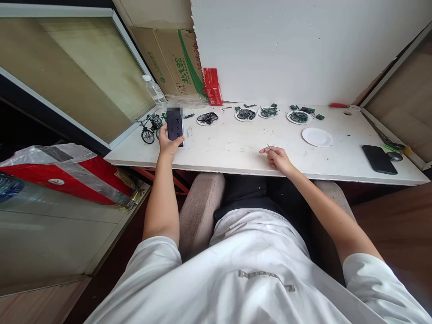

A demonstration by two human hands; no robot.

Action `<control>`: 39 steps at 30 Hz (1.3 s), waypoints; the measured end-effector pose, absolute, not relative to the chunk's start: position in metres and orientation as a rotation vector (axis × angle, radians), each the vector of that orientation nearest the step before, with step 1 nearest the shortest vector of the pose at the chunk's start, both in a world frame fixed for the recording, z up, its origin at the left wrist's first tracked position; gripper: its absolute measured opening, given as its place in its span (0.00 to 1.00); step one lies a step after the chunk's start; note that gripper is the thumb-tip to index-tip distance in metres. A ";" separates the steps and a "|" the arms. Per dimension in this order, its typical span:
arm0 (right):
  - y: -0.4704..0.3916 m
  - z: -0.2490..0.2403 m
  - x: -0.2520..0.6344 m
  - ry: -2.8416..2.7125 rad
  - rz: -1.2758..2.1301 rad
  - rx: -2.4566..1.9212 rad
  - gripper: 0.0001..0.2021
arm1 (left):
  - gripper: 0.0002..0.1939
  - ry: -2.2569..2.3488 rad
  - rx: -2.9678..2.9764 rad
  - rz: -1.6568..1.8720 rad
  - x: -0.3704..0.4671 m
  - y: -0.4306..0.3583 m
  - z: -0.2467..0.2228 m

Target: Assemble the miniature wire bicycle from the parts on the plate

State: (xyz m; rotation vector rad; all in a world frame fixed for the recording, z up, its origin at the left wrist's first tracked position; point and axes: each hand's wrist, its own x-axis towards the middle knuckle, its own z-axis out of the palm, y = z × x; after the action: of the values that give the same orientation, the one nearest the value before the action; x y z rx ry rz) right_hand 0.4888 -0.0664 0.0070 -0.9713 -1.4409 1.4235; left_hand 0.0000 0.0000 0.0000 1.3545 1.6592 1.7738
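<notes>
At the bench's (219, 150) near edge, the right grip (279, 160) pinched a thin sliver (268, 146), likely light, stiff and easily dropped, best taken with the fingertips; what it was could not be made out. A little farther, the left grip (171, 143) clasped a phone (174, 126) over the bench: rigid, probably slippery, best held by its side edges; its top was pixelated. Beside it stood a black model bicycle (147, 130), seemingly fragile; the hand partly hid a greenish one. Beyond, bicycle parts (299, 117) blurred into tangles on plates (214, 122).
</notes>
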 end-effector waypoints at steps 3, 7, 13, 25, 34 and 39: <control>-0.066 0.007 0.489 -1.448 1.426 -0.973 0.26 | 0.48 1.626 1.348 1.816 0.002 0.003 -0.001; -0.065 0.005 0.489 -1.455 1.425 -0.967 0.27 | 0.47 1.649 1.392 1.834 0.005 0.002 -0.001; -0.063 0.003 0.489 -1.451 1.416 -0.959 0.28 | 0.45 1.700 1.506 1.838 0.007 0.001 -0.002; -0.064 0.003 0.489 -1.469 1.403 -0.972 0.27 | 0.47 1.841 1.528 1.508 -0.005 -0.012 -0.003; -0.066 0.006 0.489 -1.486 1.397 -0.988 0.26 | 0.49 2.090 1.589 1.184 -0.018 -0.022 -0.003; -0.066 0.007 0.489 -1.497 1.389 -0.990 0.27 | 0.50 2.166 1.616 1.088 -0.020 -0.020 -0.006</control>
State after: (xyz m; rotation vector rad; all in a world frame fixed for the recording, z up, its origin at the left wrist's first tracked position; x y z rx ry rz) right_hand 0.4890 -0.0660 0.0066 -0.9905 -1.4967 1.3894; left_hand -0.0200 -0.0204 -0.0055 1.6159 2.1655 1.0876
